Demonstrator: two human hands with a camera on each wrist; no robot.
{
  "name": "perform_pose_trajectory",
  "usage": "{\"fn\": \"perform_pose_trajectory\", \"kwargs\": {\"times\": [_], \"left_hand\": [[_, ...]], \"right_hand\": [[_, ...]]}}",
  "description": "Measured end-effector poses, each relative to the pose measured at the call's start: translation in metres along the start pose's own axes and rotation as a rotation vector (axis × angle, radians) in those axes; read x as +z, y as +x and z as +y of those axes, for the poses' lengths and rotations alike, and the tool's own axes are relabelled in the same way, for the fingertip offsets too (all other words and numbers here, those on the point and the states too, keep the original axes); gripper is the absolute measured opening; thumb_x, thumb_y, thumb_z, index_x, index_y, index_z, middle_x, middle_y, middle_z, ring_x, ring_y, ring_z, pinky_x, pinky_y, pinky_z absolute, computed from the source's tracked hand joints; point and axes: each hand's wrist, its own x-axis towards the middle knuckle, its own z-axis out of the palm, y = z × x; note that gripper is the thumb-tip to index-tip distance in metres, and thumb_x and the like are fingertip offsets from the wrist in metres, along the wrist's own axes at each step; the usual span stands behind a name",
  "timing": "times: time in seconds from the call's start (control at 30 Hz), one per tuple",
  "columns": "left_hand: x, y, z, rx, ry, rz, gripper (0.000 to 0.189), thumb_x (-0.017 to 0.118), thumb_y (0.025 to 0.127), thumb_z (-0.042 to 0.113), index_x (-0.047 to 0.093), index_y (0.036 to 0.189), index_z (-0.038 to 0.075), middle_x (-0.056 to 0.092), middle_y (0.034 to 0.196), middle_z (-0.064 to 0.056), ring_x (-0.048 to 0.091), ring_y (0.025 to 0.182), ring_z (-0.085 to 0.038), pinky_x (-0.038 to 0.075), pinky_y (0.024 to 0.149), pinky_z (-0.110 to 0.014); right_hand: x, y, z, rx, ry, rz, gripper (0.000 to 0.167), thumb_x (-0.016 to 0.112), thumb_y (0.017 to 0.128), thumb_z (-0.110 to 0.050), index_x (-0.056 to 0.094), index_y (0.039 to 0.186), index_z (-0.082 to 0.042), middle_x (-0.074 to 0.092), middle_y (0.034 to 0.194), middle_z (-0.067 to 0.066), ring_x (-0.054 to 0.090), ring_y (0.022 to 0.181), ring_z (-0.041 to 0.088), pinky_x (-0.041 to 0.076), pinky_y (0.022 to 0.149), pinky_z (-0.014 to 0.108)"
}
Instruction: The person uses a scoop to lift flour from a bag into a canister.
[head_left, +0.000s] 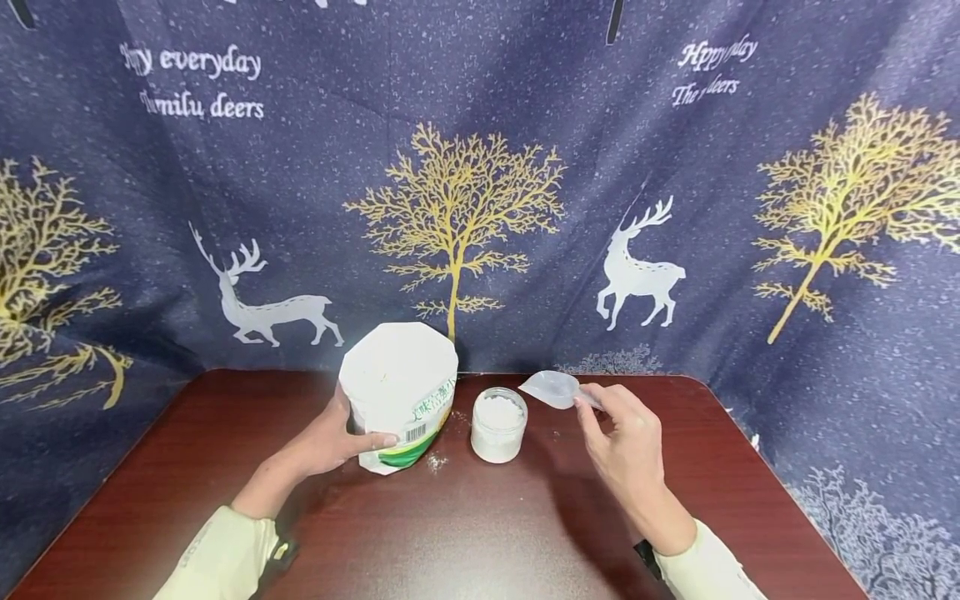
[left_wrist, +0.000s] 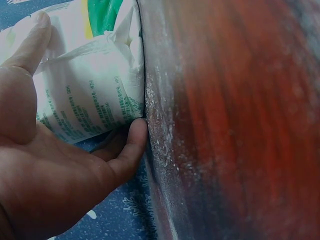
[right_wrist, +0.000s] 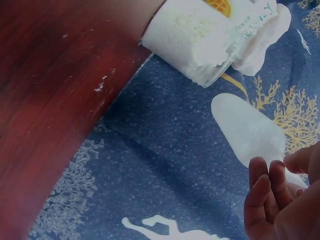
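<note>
My left hand (head_left: 326, 437) grips a white plastic bag (head_left: 397, 375) with a green and yellow band and a barcode, its thumb across the front. The bag stands on the table at left of centre; green print covers its side (left_wrist: 80, 95) in the left wrist view. Just right of it stands a clear round jar (head_left: 498, 433), filled nearly to its rim with white powder (head_left: 499, 412). My right hand (head_left: 626, 437) pinches the handle of a translucent plastic scoop (head_left: 553, 388). The scoop's bowl is held in the air, right of the jar, its tip towards it.
Spilled white powder (head_left: 437, 462) lies on the brown table (head_left: 480, 533) between bag and jar. Behind the table's far edge hangs a dark blue cloth (head_left: 510, 83) printed with trees and deer.
</note>
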Motion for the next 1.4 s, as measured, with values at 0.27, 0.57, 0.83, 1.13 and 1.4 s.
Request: {"fn": "perform_pose_trajectory", "kwargs": {"times": [0.27,0.57,0.83,1.13,1.4], "left_hand": [[0.0,0.0,0.0,0.006,-0.011,-0.003,0.124,0.095,0.081,0.025,0.003,0.165,0.023,0.035,0.158,-0.014,0.034,0.148,-0.034,0.019,0.12,-0.068],[-0.001,-0.003,-0.002,-0.052,0.004,0.0,0.124,0.095,0.081,0.03,0.004,0.164,0.02,0.035,0.157,-0.017,0.037,0.146,-0.035,0.023,0.12,-0.066],[0.0,-0.002,-0.003,-0.04,0.002,0.003,0.127,0.096,0.081,0.03,0.001,0.165,0.022,0.034,0.158,-0.017,0.036,0.146,-0.034,0.022,0.12,-0.066],[-0.001,-0.002,0.001,-0.046,0.012,-0.001,0.124,0.095,0.082,0.03,0.003,0.164,0.019,0.035,0.158,-0.017,0.036,0.147,-0.035,0.021,0.121,-0.065],[-0.001,-0.002,0.002,-0.053,0.01,-0.005,0.124,0.095,0.082,0.03,0.003,0.164,0.019,0.034,0.158,-0.018,0.035,0.147,-0.036,0.022,0.121,-0.066]], "right_hand": [[-0.002,-0.008,0.008,0.017,-0.024,0.005,0.015,0.08,0.086,-0.001,0.081,0.1,-0.005,0.07,0.079,0.001,0.061,0.066,0.013,0.045,0.062,0.016],[0.004,-0.021,0.021,0.013,-0.076,-0.059,0.015,0.084,0.082,0.002,0.081,0.096,-0.004,0.069,0.077,0.0,0.057,0.064,0.007,0.046,0.056,0.019],[0.009,-0.028,0.029,0.042,-0.125,-0.116,0.014,0.086,0.081,0.0,0.081,0.094,-0.003,0.068,0.075,0.001,0.054,0.061,0.005,0.044,0.055,0.019],[0.008,-0.028,0.03,0.104,-0.144,-0.183,0.013,0.086,0.082,-0.002,0.083,0.093,-0.005,0.076,0.081,0.002,0.051,0.058,0.005,0.043,0.055,0.022],[0.004,-0.029,0.03,0.22,-0.191,-0.32,0.01,0.086,0.083,-0.009,0.083,0.093,-0.009,0.078,0.081,0.0,0.059,0.06,0.011,0.05,0.057,0.036]]}}
